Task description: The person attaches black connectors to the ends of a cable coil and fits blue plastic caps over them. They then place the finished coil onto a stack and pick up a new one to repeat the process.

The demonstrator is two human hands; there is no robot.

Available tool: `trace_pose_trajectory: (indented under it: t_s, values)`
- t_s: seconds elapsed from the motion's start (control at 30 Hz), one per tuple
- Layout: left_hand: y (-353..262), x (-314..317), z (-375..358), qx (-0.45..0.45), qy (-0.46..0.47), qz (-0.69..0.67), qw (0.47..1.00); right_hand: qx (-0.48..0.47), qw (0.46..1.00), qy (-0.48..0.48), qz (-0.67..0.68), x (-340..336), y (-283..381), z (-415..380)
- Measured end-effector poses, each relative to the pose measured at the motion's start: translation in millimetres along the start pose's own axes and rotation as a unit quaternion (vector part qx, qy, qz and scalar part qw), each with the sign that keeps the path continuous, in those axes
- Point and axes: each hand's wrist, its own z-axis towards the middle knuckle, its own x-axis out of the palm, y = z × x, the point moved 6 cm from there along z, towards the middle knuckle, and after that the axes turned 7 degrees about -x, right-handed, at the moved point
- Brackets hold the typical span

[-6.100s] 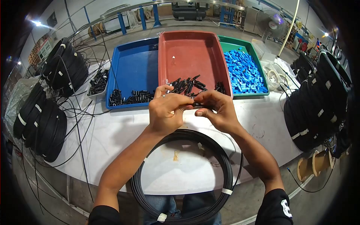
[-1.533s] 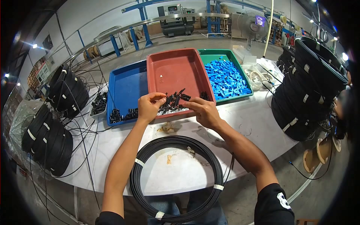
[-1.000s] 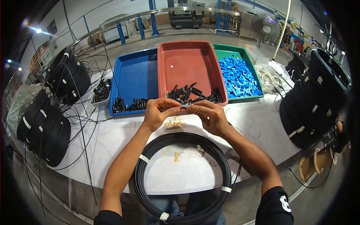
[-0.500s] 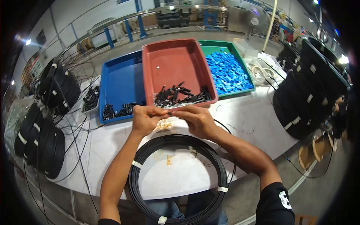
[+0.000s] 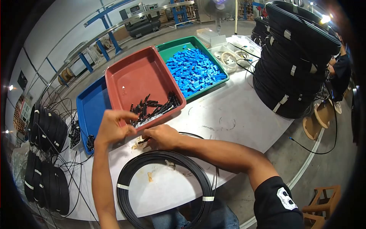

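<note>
My left hand (image 5: pixel 110 128) hovers at the near left corner of the red tray (image 5: pixel 131 68), thumb and fingers parted, with nothing visible between them. Several small black connector parts (image 5: pixel 152 107) lie in the tray's near end, just beyond the fingertips. My right hand (image 5: pixel 163 136) is closed around the end of a black cable, whose dark tip (image 5: pixel 143 141) pokes out on the left. That cable runs back under my right forearm toward a coil of black cable (image 5: pixel 124 206), bound with white tape, at the table's front edge.
A green tray (image 5: pixel 225 70) holds blue pieces (image 5: pixel 194 70). The blue tray (image 5: pixel 89 99) sits left of the red one, partly covered by it. Tall stacks of black coils (image 5: pixel 282 72) stand at right, more coils (image 5: pixel 45 187) at left. A person (image 5: pixel 341 72) is at far right.
My hands, earlier together in front of the red tray, have parted. The left now reaches to the tray's edge; the right keeps the cable end. The view has turned right.
</note>
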Motion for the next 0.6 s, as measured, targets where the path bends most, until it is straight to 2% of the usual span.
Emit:
trace_pose_trajectory:
  t_s: [0.1,0.17,0.23,0.27,0.33,0.37,0.43,0.53,0.6]
  values:
    - [-32.7,15.4,60.8,0.009,-0.001,0.036,0.999,-0.021,1.000,0.004,-0.014,5.1,0.4,2.8]
    - [-42.8,47.5,104.4,0.119,0.005,0.074,0.990,-0.025,0.999,0.015,-0.023,7.7,1.0,3.4]
    - [-42.9,87.4,144.9,0.191,0.004,0.153,0.970,-0.035,0.999,0.022,-0.024,7.0,1.5,2.6]
    - [-51.6,101.3,159.4,0.193,0.005,0.152,0.969,-0.048,0.998,0.016,-0.026,3.9,4.0,2.0]
    - [-73.5,133.1,177.4,0.271,0.024,0.226,0.936,-0.046,0.997,0.028,-0.047,0.9,6.4,1.1]
    - [-77.1,139.8,185.4,0.276,0.025,0.222,0.935,-0.049,0.996,0.042,-0.067,1.8,7.0,1.6]
    - [-66.3,167.9,198.6,0.237,0.104,0.372,0.891,-0.060,0.994,0.022,-0.084,21.0,-11.6,1.6]
    - [-55.3,173.3,203.9,0.217,0.109,0.357,0.902,-0.079,0.993,-0.023,-0.089,23.2,-12.8,2.1]
    - [-45.7,166.6,202.1,0.190,0.116,0.359,0.906,-0.046,0.996,0.026,-0.077,24.0,-14.4,4.5]
